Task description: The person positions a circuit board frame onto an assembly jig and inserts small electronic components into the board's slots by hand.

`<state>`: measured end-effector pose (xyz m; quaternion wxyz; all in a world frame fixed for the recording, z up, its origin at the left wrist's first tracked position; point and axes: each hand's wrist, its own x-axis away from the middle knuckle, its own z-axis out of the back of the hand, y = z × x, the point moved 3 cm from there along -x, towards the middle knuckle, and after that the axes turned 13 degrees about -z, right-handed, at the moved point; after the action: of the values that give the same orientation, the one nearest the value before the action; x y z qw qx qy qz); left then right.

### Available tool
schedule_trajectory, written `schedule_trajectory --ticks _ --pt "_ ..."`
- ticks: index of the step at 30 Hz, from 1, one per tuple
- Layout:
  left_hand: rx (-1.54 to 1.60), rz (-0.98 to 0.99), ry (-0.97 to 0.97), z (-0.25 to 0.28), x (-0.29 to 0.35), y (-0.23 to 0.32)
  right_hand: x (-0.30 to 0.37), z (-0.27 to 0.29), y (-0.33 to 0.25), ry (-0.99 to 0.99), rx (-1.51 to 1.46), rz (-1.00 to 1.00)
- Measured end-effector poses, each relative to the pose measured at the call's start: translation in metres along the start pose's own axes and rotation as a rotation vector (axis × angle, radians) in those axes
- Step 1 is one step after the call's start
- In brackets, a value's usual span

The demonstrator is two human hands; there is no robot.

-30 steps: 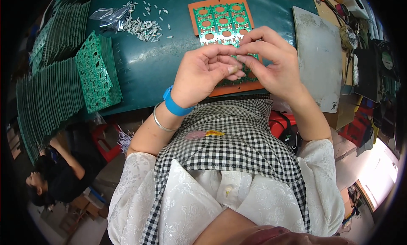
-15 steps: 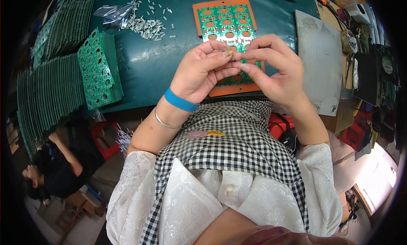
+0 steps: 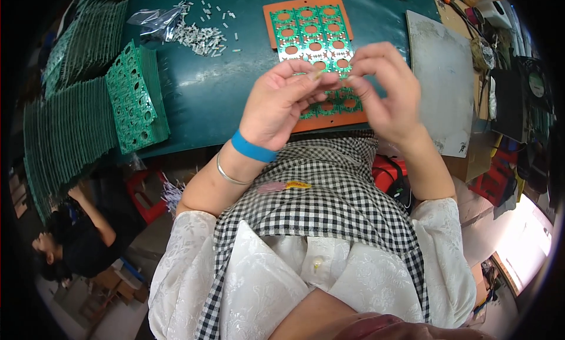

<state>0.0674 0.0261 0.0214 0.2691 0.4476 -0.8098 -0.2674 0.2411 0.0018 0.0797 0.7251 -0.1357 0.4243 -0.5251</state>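
My left hand (image 3: 281, 100) is held palm up with thumb and fingers pinched together; whatever lies between them is too small to make out. Close by on its right, my right hand (image 3: 389, 93) has thumb and fingertips drawn together, slightly smeared by motion, and I cannot tell what they grip. Both hands hover over a panel of green circuit boards (image 3: 311, 29) with rows of round cutouts. That panel lies on an orange base plate (image 3: 329, 123), whose middle is partly covered by my hands. Beyond my left hand is a loose pile of small white parts (image 3: 199, 38).
A silvery plastic bag (image 3: 154, 21) lies beside the pile. Stacked green circuit panels (image 3: 132, 101) stand along the left of the green tabletop (image 3: 212, 90). At the right is a flat grey board (image 3: 442, 81). Another person (image 3: 88, 234) is at the lower left.
My right hand's fingertips have drawn slightly away from my left fingers, and its fingers are blurred. The left hand has stayed nearly in place, its fingers curled a bit more.
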Motion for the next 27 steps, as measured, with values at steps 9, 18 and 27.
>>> schedule_trajectory --ticks 9,18,27 --pt "-0.204 -0.12 -0.037 0.024 0.005 0.019 0.04 -0.001 0.043 -0.287 0.044 -0.323" --pt "-0.236 -0.132 -0.045 0.026 0.007 0.015 0.04 -0.004 0.041 -0.275 0.084 -0.278" --pt "-0.241 -0.112 -0.07 0.022 0.011 0.01 0.038 -0.005 0.04 -0.265 0.117 -0.181"
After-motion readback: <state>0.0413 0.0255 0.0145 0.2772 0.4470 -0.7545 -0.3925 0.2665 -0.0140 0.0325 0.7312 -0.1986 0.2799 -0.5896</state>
